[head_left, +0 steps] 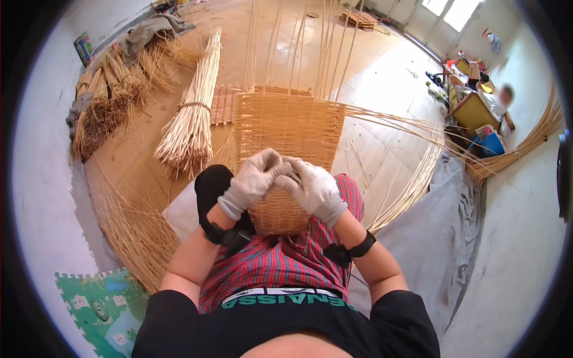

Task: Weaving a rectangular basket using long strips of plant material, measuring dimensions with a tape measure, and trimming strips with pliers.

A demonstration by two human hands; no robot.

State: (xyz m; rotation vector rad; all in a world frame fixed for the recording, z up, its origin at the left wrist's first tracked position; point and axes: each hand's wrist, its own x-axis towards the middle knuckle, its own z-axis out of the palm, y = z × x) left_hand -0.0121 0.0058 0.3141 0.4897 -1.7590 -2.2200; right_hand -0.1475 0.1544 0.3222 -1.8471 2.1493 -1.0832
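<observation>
Both hands wear pale gloves with grey cuffs. The left hand [255, 176] is bent at the near face of the woven basket [283, 128], its fingers curled in and drawn toward the thumb. The right hand [311, 186] meets it at the same face, fingers likewise curled, the tips of the two hands close together. Whether either has hold of a strand cannot be told; the fingertips are partly hidden. A black strap sits on each forearm.

The basket stands between the person's legs, its lower end against the red striped cloth [277, 262] over the lap. Thin upright canes [292, 53] rise from its far edge, and long loose strands [397, 119] run out from its upper right corner.

Left of the basket, just beside it, is a flat woven panel [222, 104] on the floor; next outward lies a tied bundle of pale canes [194, 113], and farther left a stack of brown bundles [110, 98] with a grey cloth [152, 34]. Nearer than these, left of the basket, are loose thin canes [128, 224] and a green foam mat [89, 304].

Right of the basket lies a grey sheet [427, 241]. Well beyond that side are a blue container [492, 144] and another person [495, 102].
</observation>
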